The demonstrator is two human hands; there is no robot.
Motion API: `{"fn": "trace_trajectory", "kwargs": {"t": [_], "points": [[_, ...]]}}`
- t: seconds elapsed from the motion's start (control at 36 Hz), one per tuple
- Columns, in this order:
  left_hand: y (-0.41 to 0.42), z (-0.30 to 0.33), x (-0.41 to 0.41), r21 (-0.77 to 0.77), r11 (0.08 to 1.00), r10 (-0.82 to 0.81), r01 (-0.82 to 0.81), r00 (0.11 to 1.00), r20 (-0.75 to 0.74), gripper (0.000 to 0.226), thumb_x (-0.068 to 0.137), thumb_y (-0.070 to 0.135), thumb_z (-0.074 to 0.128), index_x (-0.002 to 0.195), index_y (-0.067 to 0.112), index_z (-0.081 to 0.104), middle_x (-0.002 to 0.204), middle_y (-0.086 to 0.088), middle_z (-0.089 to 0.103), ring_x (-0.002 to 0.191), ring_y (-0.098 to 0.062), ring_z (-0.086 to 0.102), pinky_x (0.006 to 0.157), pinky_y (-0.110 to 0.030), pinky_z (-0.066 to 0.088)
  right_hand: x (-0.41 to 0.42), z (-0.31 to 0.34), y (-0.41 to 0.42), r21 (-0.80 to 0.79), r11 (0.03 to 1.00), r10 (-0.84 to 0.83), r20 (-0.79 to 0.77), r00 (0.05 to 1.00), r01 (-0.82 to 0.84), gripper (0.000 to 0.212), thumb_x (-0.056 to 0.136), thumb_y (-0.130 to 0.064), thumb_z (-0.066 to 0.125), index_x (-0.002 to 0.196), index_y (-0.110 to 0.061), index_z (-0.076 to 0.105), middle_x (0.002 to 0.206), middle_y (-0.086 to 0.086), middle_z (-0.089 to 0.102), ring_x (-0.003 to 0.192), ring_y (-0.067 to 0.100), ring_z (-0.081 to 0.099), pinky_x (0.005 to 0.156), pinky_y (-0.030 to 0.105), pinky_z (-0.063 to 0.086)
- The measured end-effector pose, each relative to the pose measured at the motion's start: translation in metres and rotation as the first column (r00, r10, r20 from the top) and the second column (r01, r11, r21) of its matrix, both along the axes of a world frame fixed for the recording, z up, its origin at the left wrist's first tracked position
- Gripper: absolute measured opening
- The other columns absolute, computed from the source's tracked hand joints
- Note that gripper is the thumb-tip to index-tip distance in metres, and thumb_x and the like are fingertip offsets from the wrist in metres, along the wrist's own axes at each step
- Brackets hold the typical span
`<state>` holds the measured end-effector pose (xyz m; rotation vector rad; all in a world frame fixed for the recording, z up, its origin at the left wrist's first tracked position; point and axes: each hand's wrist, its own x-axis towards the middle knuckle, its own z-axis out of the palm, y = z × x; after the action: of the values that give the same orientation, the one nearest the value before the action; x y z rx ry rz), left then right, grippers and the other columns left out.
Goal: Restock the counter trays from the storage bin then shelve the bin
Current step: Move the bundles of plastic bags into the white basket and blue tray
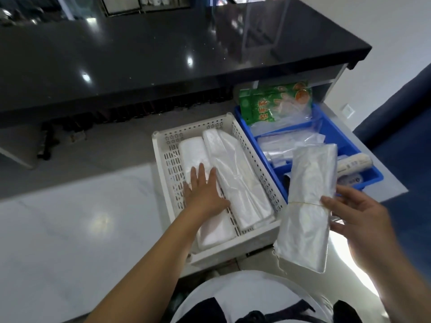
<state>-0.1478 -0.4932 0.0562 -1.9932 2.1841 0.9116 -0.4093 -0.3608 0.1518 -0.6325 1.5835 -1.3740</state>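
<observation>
Plastic bag bundle, long axis roughly parallel to white basket, pinched by right hand; left hand flat, fingers extended, in basket

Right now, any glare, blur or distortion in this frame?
Head view: ceiling lights glare off the black counter and pale floor; wide-angle bends the counter edge; right hand slightly blurred, with bright washout below its bundle of bags.

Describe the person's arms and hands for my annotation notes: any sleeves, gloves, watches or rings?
Both forearms are bare as far as the frame shows, with no sleeves in view. The left hand and right hand wear no gloves. No watch, bracelet or ring is visible on either. The right hand is slightly motion-blurred, so small details there cannot be confirmed.
</observation>
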Motion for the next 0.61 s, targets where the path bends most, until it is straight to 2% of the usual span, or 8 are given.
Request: {"fn": "trace_trajectory", "kwargs": {"t": [0.08,0.22,0.33,0.42,0.5,0.61], "points": [[-0.001,-0.001,0.002,-0.005,1.000,0.017,-0.017,0.999,-0.033,0.105,0.081,0.052,0.062,0.155,0.029,-0.008,0.161,0.001,-0.029,0.146,-0.023,-0.029,0.119,-0.051,-0.008,0.003,-0.003,0.003,-0.001,1.000,-0.006,0.005,1.000,0.006,0.023,0.073,-0.010,0.076,0.093,-0.022,0.073,0.096,0.010,0.070,0.077,0.021,0.073,0.059,0.031,0.058],[-0.005,0.002,0.001,0.013,0.996,0.090,-0.090,0.994,-0.067,0.095,0.090,0.045,0.054,0.156,0.023,-0.010,0.161,-0.004,-0.029,0.146,-0.025,-0.029,0.120,-0.049,-0.008,0.003,0.000,0.009,0.003,1.000,-0.013,-0.016,1.000,0.013,0.027,0.071,-0.014,0.076,0.097,-0.020,0.073,0.098,0.011,0.070,0.087,0.028,0.073,0.067,0.041,0.062],[-0.002,0.003,-0.001,0.030,0.995,0.092,-0.091,0.995,-0.033,0.087,0.095,0.042,0.045,0.155,0.017,-0.014,0.159,-0.008,-0.032,0.146,-0.026,-0.030,0.121,-0.047,-0.007,-0.005,0.001,0.012,0.007,0.999,-0.054,-0.050,0.997,0.054,0.025,0.078,-0.008,0.075,0.101,-0.018,0.072,0.100,0.011,0.069,0.089,0.030,0.071,0.066,0.041,0.060],[0.001,0.004,-0.003,0.055,0.993,0.109,-0.108,0.994,-0.006,0.084,0.097,0.041,0.040,0.155,0.014,-0.016,0.159,-0.010,-0.032,0.146,-0.031,-0.029,0.121,-0.049,-0.001,-0.016,0.000,0.010,0.007,0.996,-0.092,-0.049,0.995,0.092,0.022,0.077,-0.009,0.077,0.093,-0.023,0.074,0.096,0.008,0.070,0.083,0.028,0.069,0.062,0.038,0.059],[0.001,0.004,-0.004,0.098,0.984,0.148,-0.150,0.989,0.025,0.081,0.098,0.040,0.039,0.154,0.021,-0.017,0.159,-0.004,-0.032,0.146,-0.041,-0.023,0.118,-0.055,0.009,-0.030,-0.002,0.003,0.005,0.993,-0.120,-0.023,0.992,0.120,0.021,0.074,-0.010,0.079,0.090,-0.023,0.074,0.093,0.009,0.069,0.074,0.024,0.067,0.054,0.030,0.055],[-0.003,0.009,0.003,0.147,0.980,0.135,-0.136,0.991,0.015,0.081,0.098,0.043,0.042,0.155,0.028,-0.013,0.160,0.000,-0.030,0.148,-0.043,-0.016,0.119,-0.054,0.005,-0.056,-0.002,-0.011,-0.011,0.987,-0.161,-0.043,0.986,0.161,0.025,0.076,-0.009,0.079,0.098,-0.018,0.071,0.098,0.010,0.070,0.078,0.026,0.070,0.061,0.037,0.059]]}}
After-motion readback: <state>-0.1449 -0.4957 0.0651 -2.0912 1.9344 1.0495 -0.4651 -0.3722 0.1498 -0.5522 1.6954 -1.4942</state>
